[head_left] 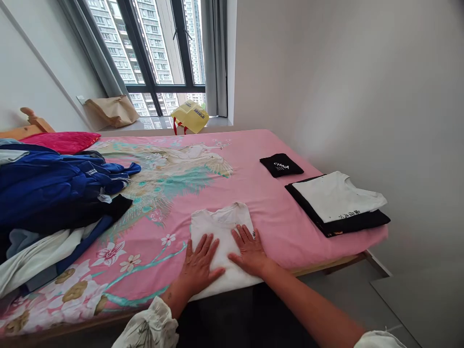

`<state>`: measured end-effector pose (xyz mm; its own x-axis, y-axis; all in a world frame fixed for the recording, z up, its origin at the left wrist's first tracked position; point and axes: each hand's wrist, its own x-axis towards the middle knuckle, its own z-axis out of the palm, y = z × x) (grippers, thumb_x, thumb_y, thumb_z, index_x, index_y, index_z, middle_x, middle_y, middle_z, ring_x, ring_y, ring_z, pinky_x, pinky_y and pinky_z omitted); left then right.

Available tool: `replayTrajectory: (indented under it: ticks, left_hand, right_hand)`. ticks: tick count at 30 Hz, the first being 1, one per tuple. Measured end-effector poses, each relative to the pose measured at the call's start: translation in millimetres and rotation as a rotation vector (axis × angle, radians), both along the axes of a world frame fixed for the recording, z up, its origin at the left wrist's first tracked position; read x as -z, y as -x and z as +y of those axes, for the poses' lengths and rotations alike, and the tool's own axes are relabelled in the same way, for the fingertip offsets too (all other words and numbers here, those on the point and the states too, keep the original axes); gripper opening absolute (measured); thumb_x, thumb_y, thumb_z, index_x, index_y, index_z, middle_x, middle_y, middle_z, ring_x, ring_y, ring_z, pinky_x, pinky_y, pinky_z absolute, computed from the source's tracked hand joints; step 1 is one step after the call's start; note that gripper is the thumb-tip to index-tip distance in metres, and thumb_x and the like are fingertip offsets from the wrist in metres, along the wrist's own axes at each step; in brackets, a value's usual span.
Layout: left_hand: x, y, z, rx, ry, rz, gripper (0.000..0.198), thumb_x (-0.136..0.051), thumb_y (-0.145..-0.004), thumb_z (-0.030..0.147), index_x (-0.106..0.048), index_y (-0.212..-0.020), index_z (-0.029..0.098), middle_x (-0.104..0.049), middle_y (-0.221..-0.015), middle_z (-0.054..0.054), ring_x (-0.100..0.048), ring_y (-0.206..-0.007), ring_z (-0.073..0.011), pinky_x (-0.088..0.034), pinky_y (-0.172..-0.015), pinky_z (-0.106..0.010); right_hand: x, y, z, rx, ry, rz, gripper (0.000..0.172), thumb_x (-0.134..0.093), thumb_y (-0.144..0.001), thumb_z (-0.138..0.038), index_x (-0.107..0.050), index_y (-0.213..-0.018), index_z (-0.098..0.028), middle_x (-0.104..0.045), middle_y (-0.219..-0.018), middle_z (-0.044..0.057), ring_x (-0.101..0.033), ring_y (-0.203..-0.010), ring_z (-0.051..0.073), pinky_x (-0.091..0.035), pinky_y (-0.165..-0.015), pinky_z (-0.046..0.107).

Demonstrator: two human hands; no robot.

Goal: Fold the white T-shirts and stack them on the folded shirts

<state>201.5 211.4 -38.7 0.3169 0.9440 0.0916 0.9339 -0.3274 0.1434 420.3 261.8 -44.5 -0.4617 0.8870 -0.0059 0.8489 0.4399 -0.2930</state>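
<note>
A folded white T-shirt (221,227) lies at the near edge of the pink flowered bedsheet (253,193). My left hand (198,263) rests flat on its left half with fingers spread. My right hand (250,251) lies flat on its right half, fingers stretched out. Neither hand grips anything.
To the right sits a stack of a folded white shirt (335,195) on a black one (348,224), with a small black folded garment (281,165) behind it. A heap of blue, black and white clothes (54,193) covers the bed's left side. A yellow bag (190,116) and a brown paper bag (112,110) stand on the window sill.
</note>
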Motion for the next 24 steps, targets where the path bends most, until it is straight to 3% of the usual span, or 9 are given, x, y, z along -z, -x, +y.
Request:
replayTrajectory:
  ticks: [3,6,9,11,14,17,20,24]
  left_hand:
    - [11.1,30,-22,-0.013,0.06,0.002,0.08,-0.046,-0.073,0.066,-0.024,-0.141,0.029,-0.023,-0.149,-0.006,-0.019,-0.137,-0.0277,0.001,-0.11,-0.051]
    - [12.0,51,-35,-0.097,0.086,-0.098,0.077,-0.047,-0.075,0.062,-0.028,-0.14,0.026,-0.026,-0.148,-0.007,-0.024,-0.136,-0.0276,-0.008,-0.111,-0.05]
    - [10.0,51,-53,-0.306,0.039,-0.384,0.07,-0.049,-0.076,0.056,-0.036,-0.136,0.022,-0.042,-0.14,-0.01,-0.038,-0.128,-0.0269,-0.027,-0.107,-0.046]
    - [14.7,43,-71,-0.496,0.046,-0.654,0.067,-0.054,-0.072,0.056,-0.044,-0.128,0.02,-0.053,-0.127,-0.012,-0.05,-0.116,-0.0279,-0.04,-0.097,-0.044]
    - [31.5,25,-101,-0.807,0.254,-1.066,0.064,-0.065,-0.062,0.056,-0.052,-0.111,0.017,-0.062,-0.108,-0.014,-0.06,-0.099,-0.0304,-0.049,-0.082,-0.044]
    - [44.6,0,-124,-1.097,0.609,-1.457,0.051,-0.072,-0.061,0.045,-0.055,-0.098,0.015,-0.065,-0.103,-0.017,-0.065,-0.091,-0.03,-0.052,-0.075,-0.041]
    - [42.2,-32,-127,-1.077,0.824,-1.86,0.035,-0.069,-0.069,0.035,-0.058,-0.096,0.016,-0.064,-0.107,-0.017,-0.064,-0.096,-0.0262,-0.052,-0.079,-0.036]
    - [27.5,-72,-109,-0.959,0.76,-2.135,0.022,-0.064,-0.076,0.025,-0.06,-0.095,0.016,-0.067,-0.103,-0.013,-0.065,-0.096,-0.0222,-0.052,-0.082,-0.032]
  right_hand:
    - [6.6,-30,-6,0.079,0.068,-0.036,0.077,-0.039,-0.08,-0.063,-0.018,-0.144,-0.025,-0.011,-0.152,0.004,-0.003,-0.139,0.025,0.007,-0.107,0.052]
    - [2.8,-60,-15,0.235,0.062,0.05,0.07,-0.043,-0.081,-0.055,-0.029,-0.14,-0.02,-0.026,-0.147,0.01,-0.015,-0.136,0.027,-0.005,-0.109,0.05]
    - [0.6,-79,-40,0.322,-0.038,0.304,0.052,-0.047,-0.081,-0.049,-0.05,-0.124,-0.018,-0.049,-0.129,0.013,-0.039,-0.123,0.026,-0.027,-0.104,0.041]
    - [5.7,-86,-60,0.393,-0.011,0.477,0.039,-0.051,-0.079,-0.048,-0.059,-0.106,-0.02,-0.06,-0.11,0.011,-0.053,-0.104,0.025,-0.039,-0.093,0.038]
    - [18.9,-87,-84,0.519,0.248,0.677,0.032,-0.056,-0.074,-0.049,-0.062,-0.085,-0.02,-0.065,-0.087,0.007,-0.058,-0.079,0.021,-0.045,-0.076,0.035]
    - [26.3,-79,-94,0.598,0.586,0.907,0.037,-0.059,-0.07,-0.054,-0.061,-0.08,-0.018,-0.064,-0.082,0.005,-0.057,-0.074,0.018,-0.045,-0.064,0.03]
    - [24.4,-64,-97,0.692,0.851,1.201,0.038,-0.061,-0.069,-0.053,-0.057,-0.083,-0.018,-0.061,-0.085,0.004,-0.057,-0.075,0.015,-0.045,-0.059,0.024]
    - [15.8,-46,-101,0.745,0.844,1.455,0.029,-0.066,-0.067,-0.041,-0.055,-0.084,-0.019,-0.058,-0.078,0.001,-0.055,-0.067,0.011,-0.046,-0.057,0.022]
